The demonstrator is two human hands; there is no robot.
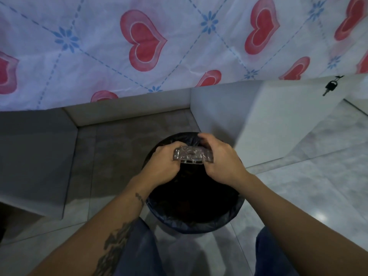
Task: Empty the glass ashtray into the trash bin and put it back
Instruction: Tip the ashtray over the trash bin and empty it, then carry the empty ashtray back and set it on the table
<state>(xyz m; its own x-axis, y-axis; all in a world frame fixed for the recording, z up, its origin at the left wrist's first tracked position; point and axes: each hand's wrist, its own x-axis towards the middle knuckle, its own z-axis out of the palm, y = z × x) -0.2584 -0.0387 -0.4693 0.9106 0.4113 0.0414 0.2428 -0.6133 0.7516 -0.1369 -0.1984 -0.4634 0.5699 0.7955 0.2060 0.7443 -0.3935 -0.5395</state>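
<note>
The clear glass ashtray [192,155] is tipped on its edge over the far half of the trash bin [194,220], a round bin lined with a dark bag. My left hand [161,166] grips the ashtray's left end. Gripping its right end is my right hand [221,158]. The ashtray's open side faces away from me, so its contents are hidden. Inside, the bin is too dark to make out.
A bed with a white cover printed with red hearts [147,38] fills the top. A white cabinet [258,118] with keys [330,86] hanging from it stands right of the bin. My knees in jeans [137,250] flank the bin on a pale tiled floor.
</note>
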